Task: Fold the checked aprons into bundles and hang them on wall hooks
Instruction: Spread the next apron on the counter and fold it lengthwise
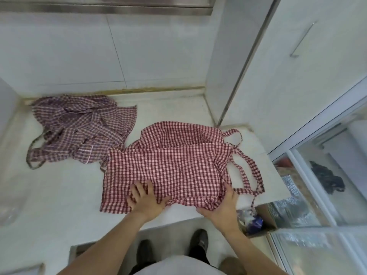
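Seemingly mid-fold, the red checked apron [170,167] lies spread on the table [59,195], the left hand [146,199] pressing flat with straight fingers while the right hand [222,207] grips its bunched near hem, which next wants lifting over; another apron [79,128] lies crumpled beyond.

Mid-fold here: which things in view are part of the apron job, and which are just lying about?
Job:
red checked apron, pressed flat by the left hand, its near edge gripped by the right hand
crumpled purple checked apron, waiting on the counter

Lying about:
cardboard box beside the counter
dark cloth behind the glass

No wall hooks in view.
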Action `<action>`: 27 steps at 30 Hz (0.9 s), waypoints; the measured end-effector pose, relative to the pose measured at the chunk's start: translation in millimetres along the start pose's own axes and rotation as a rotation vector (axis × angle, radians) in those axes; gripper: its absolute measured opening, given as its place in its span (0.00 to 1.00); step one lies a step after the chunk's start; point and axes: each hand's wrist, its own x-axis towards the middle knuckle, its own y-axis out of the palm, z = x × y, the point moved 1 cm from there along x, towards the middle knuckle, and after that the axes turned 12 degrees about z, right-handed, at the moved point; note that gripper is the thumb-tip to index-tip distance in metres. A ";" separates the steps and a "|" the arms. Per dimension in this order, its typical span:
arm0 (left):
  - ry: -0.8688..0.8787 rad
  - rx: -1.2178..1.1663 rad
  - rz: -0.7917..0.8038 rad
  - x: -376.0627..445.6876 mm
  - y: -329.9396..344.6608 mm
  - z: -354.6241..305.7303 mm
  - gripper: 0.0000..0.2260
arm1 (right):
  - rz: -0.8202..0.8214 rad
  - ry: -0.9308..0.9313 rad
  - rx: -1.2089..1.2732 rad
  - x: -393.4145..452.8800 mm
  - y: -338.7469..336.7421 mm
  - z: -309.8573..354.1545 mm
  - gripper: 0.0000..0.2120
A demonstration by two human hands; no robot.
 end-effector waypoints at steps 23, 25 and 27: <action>-0.133 0.042 0.007 -2.7 -27.4 55.4 0.49 | 0.066 0.338 -0.133 71.0 -145.8 -15.7 0.13; -0.144 0.042 0.005 -2.2 -27.6 55.6 0.49 | 0.065 0.319 0.126 68.9 -150.1 -9.0 0.10; -0.157 0.045 0.003 -1.4 -27.5 55.7 0.49 | 0.064 0.267 0.215 68.2 -167.1 0.2 0.08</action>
